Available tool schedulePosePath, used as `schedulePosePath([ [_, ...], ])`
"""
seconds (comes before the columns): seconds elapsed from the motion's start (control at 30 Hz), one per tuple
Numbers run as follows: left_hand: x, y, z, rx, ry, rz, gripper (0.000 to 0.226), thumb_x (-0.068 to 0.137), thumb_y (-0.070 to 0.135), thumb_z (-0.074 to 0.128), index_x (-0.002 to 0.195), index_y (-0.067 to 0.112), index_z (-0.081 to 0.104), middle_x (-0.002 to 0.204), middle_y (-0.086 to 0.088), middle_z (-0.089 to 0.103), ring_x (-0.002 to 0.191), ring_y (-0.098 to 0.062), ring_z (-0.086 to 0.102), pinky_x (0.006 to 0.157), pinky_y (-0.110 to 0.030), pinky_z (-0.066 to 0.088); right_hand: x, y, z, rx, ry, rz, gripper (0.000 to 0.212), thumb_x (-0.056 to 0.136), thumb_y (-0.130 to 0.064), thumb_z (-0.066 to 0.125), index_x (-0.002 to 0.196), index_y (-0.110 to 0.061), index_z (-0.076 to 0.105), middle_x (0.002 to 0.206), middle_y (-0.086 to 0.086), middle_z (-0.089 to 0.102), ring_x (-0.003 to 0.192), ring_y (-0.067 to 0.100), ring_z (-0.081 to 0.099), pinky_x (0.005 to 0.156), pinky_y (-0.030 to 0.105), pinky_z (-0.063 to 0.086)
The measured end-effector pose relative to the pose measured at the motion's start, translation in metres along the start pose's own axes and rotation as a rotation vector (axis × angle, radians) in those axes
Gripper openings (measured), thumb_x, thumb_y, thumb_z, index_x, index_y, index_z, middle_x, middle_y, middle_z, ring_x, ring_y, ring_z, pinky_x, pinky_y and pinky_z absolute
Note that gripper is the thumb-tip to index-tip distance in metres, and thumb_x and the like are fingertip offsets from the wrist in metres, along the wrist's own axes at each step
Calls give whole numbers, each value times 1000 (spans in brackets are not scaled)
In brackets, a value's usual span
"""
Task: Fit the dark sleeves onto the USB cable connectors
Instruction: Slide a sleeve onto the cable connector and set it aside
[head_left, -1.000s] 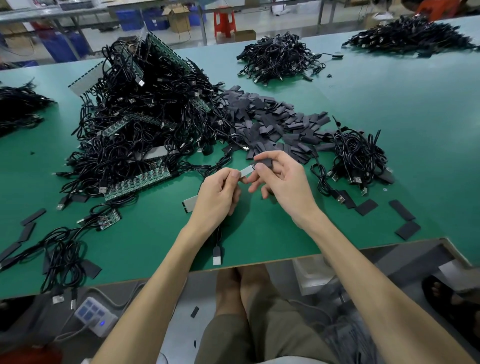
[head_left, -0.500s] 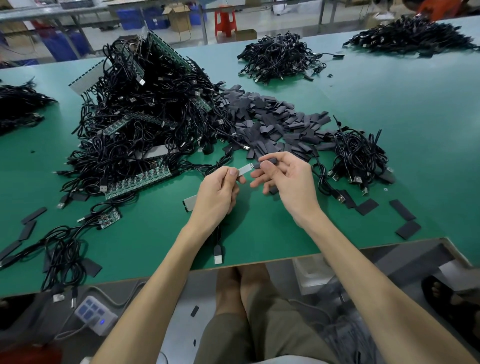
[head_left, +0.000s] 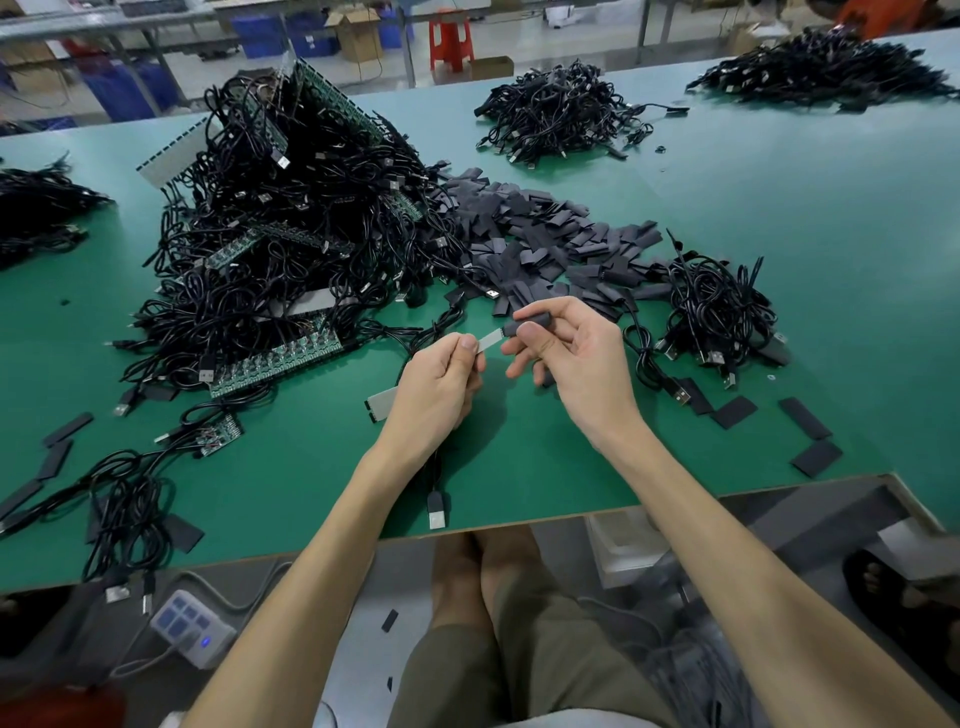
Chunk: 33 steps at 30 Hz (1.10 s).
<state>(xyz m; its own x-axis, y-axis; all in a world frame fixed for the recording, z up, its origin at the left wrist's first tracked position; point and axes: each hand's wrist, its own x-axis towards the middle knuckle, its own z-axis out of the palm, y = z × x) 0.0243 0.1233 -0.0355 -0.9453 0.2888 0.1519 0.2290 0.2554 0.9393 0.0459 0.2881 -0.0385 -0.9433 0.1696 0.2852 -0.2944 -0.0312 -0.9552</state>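
Note:
My left hand (head_left: 439, 387) pinches a pale flat connector strip (head_left: 489, 340) that points right; its black cable hangs below the hand to a USB plug (head_left: 436, 512) near the table's front edge. My right hand (head_left: 576, 358) pinches a dark sleeve (head_left: 527, 322) between thumb and forefinger, its open end just touching the strip's tip. A heap of loose dark sleeves (head_left: 540, 244) lies behind the hands. A big tangle of black USB cables with green circuit boards (head_left: 280, 244) fills the left.
A smaller cable bundle (head_left: 719, 312) lies right of my right hand, with several flat sleeves (head_left: 805, 418) scattered near the front right corner. More cable piles (head_left: 556, 111) sit at the back. A power strip (head_left: 192, 626) lies below the green table (head_left: 519, 457) edge.
My right hand has lifted and turned, bringing the dark sleeve up to the tip of the strip. My left hand has stayed nearly still.

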Motion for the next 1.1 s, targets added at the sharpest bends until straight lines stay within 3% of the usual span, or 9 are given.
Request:
schedulePosePath([
  [0.2, 1, 1, 0, -7, -14, -5, 37, 112, 23, 37, 80, 8, 50, 52, 12, 38, 45, -14, 29, 42, -28, 25, 1, 2, 1, -35, -65, -9, 6, 100, -6, 62, 103, -11, 65, 82, 8, 76, 63, 27, 71, 52, 25, 45],
  [0.43, 1, -1, -3, 27, -27, 22, 39, 112, 23, 40, 78, 7, 52, 54, 0, 39, 42, -15, 30, 40, -25, 26, 1, 6, 3, -186, -86, -12, 7, 98, -8, 64, 101, -14, 66, 79, 1, 76, 62, 23, 72, 54, 22, 45],
  [0.6, 2, -3, -2, 57, -26, 86, 38, 111, 24, 43, 79, 10, 57, 51, 4, 44, 38, -11, 34, 39, -24, 29, 1, 8, 2, -180, -143, 9, 9, 98, -8, 65, 103, -15, 67, 76, 4, 74, 59, 19, 66, 52, 29, 47],
  [0.7, 1, -4, -5, 42, -22, 98, 33, 111, 23, 44, 85, 9, 60, 57, 6, 55, 38, -11, 43, 43, -21, 34, 3, 8, 1, -163, -110, 28, 14, 97, -4, 65, 102, -18, 68, 75, 3, 73, 60, 17, 64, 52, 29, 46],
  [0.77, 1, -4, -4, 12, -36, 98, 18, 108, 18, 51, 95, 9, 60, 71, 3, 64, 46, -16, 54, 53, -25, 43, 3, 8, 0, -141, -56, 43, 17, 97, -3, 64, 99, -19, 69, 75, 3, 73, 61, 17, 64, 53, 29, 46],
  [0.87, 0, -3, -4, -49, -29, 104, 6, 104, 2, 54, 109, 0, 57, 89, -10, 68, 56, -22, 63, 65, -29, 52, 3, 7, -1, -94, -4, 70, 15, 99, -4, 63, 97, -18, 69, 74, 4, 72, 58, 17, 63, 52, 27, 46],
  [1.1, -1, -1, -6, -82, 21, 111, 11, 102, 4, 59, 111, -1, 55, 87, -14, 70, 52, -23, 61, 61, -28, 51, 2, 3, 2, -90, -30, 46, 10, 101, -7, 61, 110, -10, 63, 71, 7, 70, 52, 21, 61, 51, 29, 47],
])
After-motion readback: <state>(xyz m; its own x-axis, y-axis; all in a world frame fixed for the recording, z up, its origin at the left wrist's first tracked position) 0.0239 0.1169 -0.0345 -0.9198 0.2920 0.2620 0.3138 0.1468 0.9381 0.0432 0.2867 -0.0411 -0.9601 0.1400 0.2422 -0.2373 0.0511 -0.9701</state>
